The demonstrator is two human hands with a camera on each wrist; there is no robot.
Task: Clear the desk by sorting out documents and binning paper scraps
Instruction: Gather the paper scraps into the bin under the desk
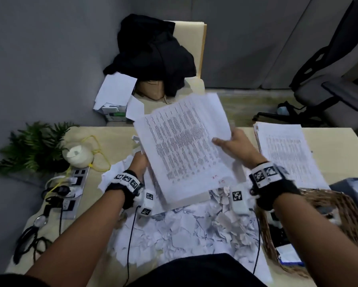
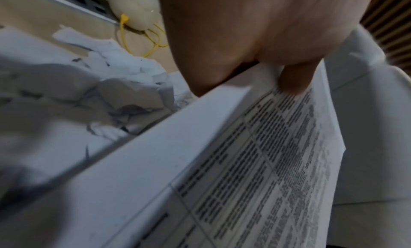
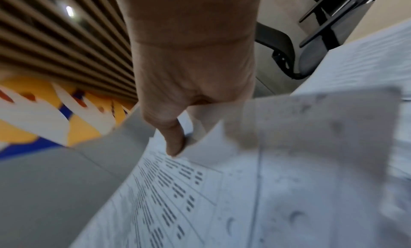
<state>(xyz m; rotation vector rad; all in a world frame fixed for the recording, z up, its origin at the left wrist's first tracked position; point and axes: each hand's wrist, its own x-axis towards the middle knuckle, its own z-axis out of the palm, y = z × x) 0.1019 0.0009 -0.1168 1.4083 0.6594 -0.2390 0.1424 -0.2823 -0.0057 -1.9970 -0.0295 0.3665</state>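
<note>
A thick stack of printed documents (image 1: pixel 184 150) is held tilted above the desk, with its top sheets lifted. My left hand (image 1: pixel 140 162) grips the stack's left edge, thumb on the print (image 2: pixel 293 79). My right hand (image 1: pixel 232 141) pinches the stack's right edge (image 3: pixel 200 181), thumb on top. Torn paper scraps (image 1: pixel 186 230) lie heaped on the desk below the stack and toward me. A second pile of printed documents (image 1: pixel 285 150) lies flat at the right.
A woven basket (image 1: pixel 327 206) sits at the right front. A power strip (image 1: pixel 74 183) with cables, a white candle (image 1: pixel 78 155) and a fern (image 1: pixel 33 146) stand at the left. A box of papers (image 1: pixel 114 100) and a chair with black clothing (image 1: pixel 153 52) are behind the desk.
</note>
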